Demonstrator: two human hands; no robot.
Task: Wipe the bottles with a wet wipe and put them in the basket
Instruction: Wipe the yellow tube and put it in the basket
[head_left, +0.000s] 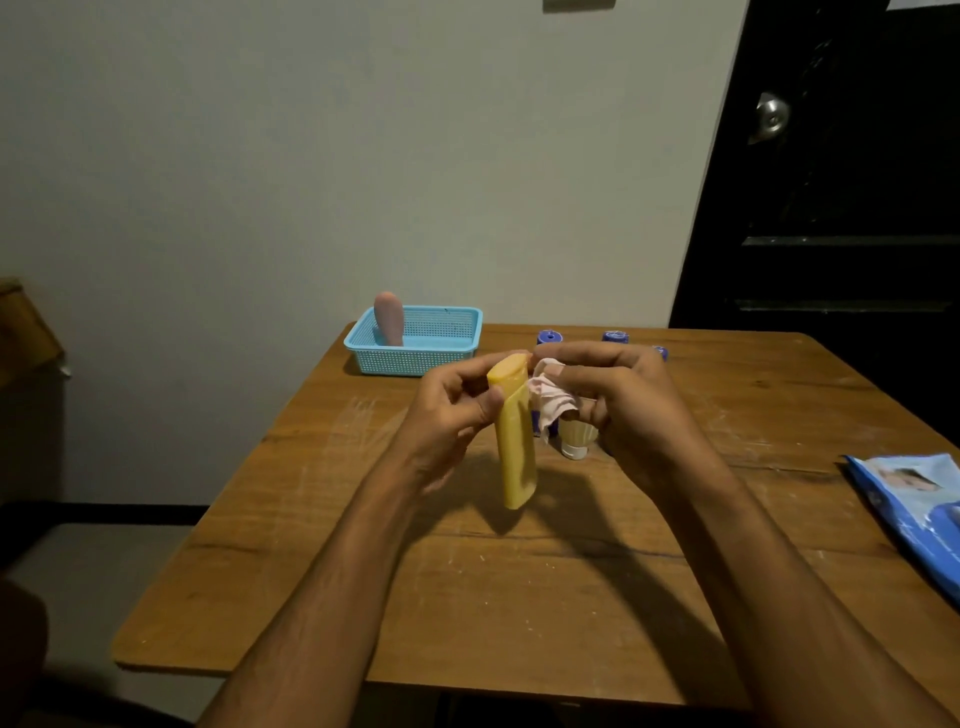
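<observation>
The yellow bottle (514, 441) hangs upright above the middle of the wooden table (322, 571), pinched near its top by the left hand (452, 410), whose thumb and fingers close on the upper part while the lower body dangles free. The right hand (618, 410) is curled around a crumpled pale wet wipe (550, 400), pressing it against the right side of the bottle's top. The bottle looks like light, smooth plastic, fairly stiff but likely to give a little under a squeeze; once damp it will probably turn slippery, so a hold across its flat faces near one end seems safest, leaving the rest of the surface open to the wipe. Just behind the hands, on the table, stands a small cream bottle (576, 441) with a white cap, partly hidden, and further off are the blue caps of other bottles (549, 338), mostly covered by the right hand. The light blue basket (415, 358) sits at the far left of the table, well apart from the hands, with a pink bottle (389, 318) leaning upright in its left end; it looks like thin mesh plastic, light enough to slide if knocked. At the near right edge lies a blue pack of wipes (914, 504) with a printed picture on it. No brand, label or writing can be read on any of these; the bottles show none and the pack's print is too blurred.
</observation>
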